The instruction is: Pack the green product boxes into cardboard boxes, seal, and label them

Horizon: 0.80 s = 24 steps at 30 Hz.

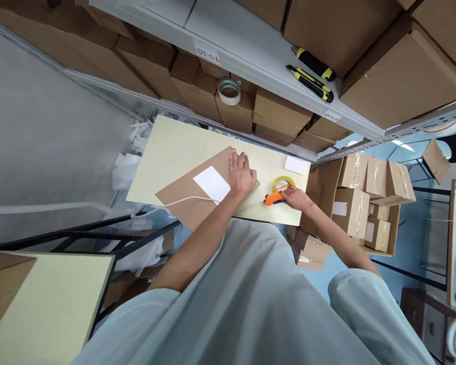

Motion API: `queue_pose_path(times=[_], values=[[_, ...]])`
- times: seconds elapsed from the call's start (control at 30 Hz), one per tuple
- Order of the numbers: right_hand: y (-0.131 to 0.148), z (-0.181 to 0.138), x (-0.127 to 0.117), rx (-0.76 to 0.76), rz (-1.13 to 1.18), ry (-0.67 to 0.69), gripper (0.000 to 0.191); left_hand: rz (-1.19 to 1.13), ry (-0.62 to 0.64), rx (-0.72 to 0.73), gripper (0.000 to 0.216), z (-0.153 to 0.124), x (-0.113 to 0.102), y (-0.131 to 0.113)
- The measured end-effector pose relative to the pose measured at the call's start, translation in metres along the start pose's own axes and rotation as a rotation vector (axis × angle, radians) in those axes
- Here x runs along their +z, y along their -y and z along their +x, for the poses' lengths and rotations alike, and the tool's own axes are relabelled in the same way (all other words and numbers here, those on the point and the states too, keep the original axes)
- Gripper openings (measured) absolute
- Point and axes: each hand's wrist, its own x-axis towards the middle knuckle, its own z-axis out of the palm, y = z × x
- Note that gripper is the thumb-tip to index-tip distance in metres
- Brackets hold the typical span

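My left hand point(242, 176) rests with its fingers stretched out on the right end of a flat brown cardboard piece point(184, 195); I cannot tell whether it is a folded box or a sheet. A blank-looking white label point(212, 183) lies on this cardboard, beside my left wrist. My right hand point(296, 197) is closed on an orange tape dispenser point(274, 197) with a yellow roll at the right end of the pale yellow tabletop point(167, 144). Part of its handle is hidden by my fingers.
A white paper point(295, 165) lies at the back right of the tabletop. On the shelf point(247, 48) above are two utility knives point(312, 83); a tape roll point(228, 92) sits on boxes below it. A large carton point(393, 230) of taped boxes stands right. A white cord point(184, 198) crosses the cardboard.
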Motion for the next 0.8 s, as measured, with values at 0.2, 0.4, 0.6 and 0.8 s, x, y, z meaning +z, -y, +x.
queue_pose_path(times=[0.2, 0.4, 0.6, 0.8], values=[[-0.053, 0.025, -0.018, 0.075, -0.021, 0.043, 0.040, 0.050, 0.048, 0.041, 0.076, -0.018, -0.005, -0.002], [-0.025, 0.088, -0.045, 0.106, 0.004, 0.016, 0.045, 0.049, 0.077, 0.086, 0.088, -0.020, -0.007, 0.003], [0.054, 0.093, -0.044, 0.189, 0.082, 0.035, 0.048, 0.105, 0.297, 0.308, 0.087, -0.013, -0.048, 0.031], [0.168, 0.103, -0.032, 0.257, 0.162, 0.021, 0.049, 0.184, 0.299, 0.315, 0.081, -0.010, -0.093, 0.059]])
